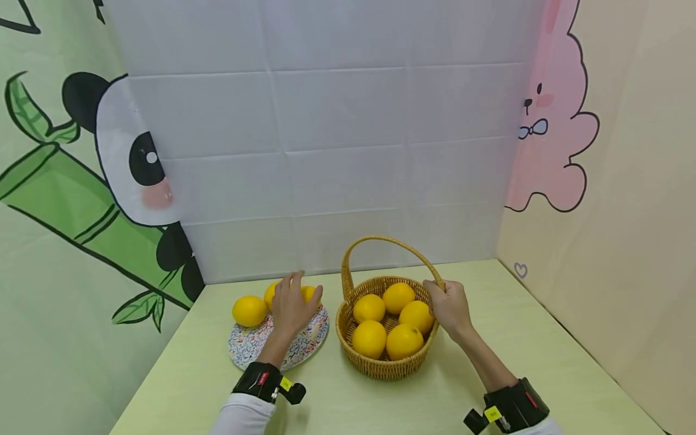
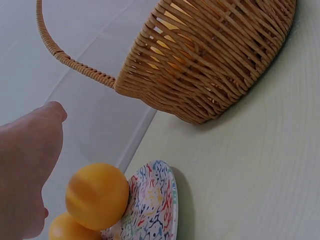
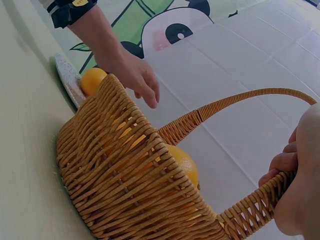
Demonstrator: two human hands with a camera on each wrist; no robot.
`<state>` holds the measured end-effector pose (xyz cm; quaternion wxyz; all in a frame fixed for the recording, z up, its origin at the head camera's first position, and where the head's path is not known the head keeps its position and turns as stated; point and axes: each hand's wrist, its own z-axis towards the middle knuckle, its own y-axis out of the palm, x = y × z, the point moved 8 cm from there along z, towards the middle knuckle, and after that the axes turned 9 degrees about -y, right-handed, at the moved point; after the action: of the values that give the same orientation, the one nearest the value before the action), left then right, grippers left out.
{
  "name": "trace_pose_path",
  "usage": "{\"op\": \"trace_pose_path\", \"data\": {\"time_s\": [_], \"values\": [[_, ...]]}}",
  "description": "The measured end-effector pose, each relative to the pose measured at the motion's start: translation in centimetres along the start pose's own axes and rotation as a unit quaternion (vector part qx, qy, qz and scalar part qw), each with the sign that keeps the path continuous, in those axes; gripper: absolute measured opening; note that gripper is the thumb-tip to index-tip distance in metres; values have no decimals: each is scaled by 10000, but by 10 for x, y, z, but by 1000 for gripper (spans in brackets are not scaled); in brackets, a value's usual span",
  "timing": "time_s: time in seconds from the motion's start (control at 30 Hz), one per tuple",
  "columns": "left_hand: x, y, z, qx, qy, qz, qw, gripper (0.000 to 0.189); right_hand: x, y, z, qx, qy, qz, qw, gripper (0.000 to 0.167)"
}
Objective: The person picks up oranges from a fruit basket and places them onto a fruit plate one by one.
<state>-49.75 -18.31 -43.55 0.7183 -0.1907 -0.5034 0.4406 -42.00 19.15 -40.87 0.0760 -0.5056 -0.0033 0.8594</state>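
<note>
On the left, a round plate with a multicoloured speckled pattern (image 1: 244, 347) carries three oranges (image 1: 249, 311). My left hand (image 1: 292, 305) is over the plate's back part, fingers loosely bent with nothing in them, partly covering two of the oranges. In the left wrist view an orange (image 2: 97, 196) sits below that hand, apart from it. To the right of the plate stands a woven wicker basket (image 1: 380, 367) with several oranges (image 1: 370, 339) inside. My right hand (image 1: 451, 307) grips the basket's arched handle (image 3: 250, 212) low on its right side, fingers curled round it.
Plate and basket stand side by side on a pale table (image 1: 217, 399). A light grey sheet (image 1: 337, 151) hangs behind them. Walls with a panda drawing (image 1: 130, 181) at left and a pink bear drawing (image 1: 560, 157) at right border the table.
</note>
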Motion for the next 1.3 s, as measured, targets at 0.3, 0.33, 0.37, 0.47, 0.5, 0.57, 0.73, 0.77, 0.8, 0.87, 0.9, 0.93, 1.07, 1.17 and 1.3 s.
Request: {"op": "trace_pose_path", "data": {"time_s": [0.3, 0.33, 0.37, 0.47, 0.5, 0.57, 0.73, 0.77, 0.8, 0.87, 0.9, 0.93, 1.07, 1.17, 1.3], "values": [[12, -12, -3, -324, -159, -534, 9979, 70, 1, 0, 0, -5, 4, 22, 10000, 53], [14, -13, -4, -374, -163, -591, 9974, 70, 0, 0, 0, 2, 11, 9, 10000, 53], [16, -14, -5, -409, -145, -647, 9970, 70, 0, 1, -1, 9, 13, -4, 10000, 53], [22, -18, -8, -488, -79, -715, 9962, 71, 0, 1, -1, 27, 21, -43, 10000, 53], [24, -19, -9, -518, -64, -730, 9960, 70, 0, 1, -1, 33, 24, -55, 10000, 53], [27, -21, -11, -552, -21, -742, 9957, 70, -1, 2, -1, 22, 18, -71, 10000, 53], [34, -28, -15, -528, 97, -803, 9953, 67, -3, 3, -2, -11, 15, -54, 10000, 54], [36, -30, -16, -522, 126, -825, 9951, 67, -3, 3, -2, -12, 20, -45, 10000, 54], [38, -32, -17, -522, 149, -846, 9949, 66, -3, 3, -2, -6, 25, -42, 10000, 54], [41, -35, -19, -530, 187, -887, 9945, 66, -2, 3, -2, 6, 36, -30, 10000, 54], [43, -36, -20, -538, 202, -909, 9942, 66, -1, 3, -2, 12, 40, -26, 10000, 54], [45, -38, -21, -542, 221, -915, 9941, 67, -1, 3, -2, 12, 37, -24, 10000, 54], [51, -43, -24, -533, 304, -942, 9937, 67, -2, 3, -2, -8, 17, -22, 10000, 54], [56, -47, -26, -527, 373, -959, 9933, 68, -2, 3, -2, -15, 3, -18, 10000, 54], [63, -52, -30, -551, 484, -961, 9927, 68, -1, 3, -2, -7, 18, -4, 10000, 54]]}}
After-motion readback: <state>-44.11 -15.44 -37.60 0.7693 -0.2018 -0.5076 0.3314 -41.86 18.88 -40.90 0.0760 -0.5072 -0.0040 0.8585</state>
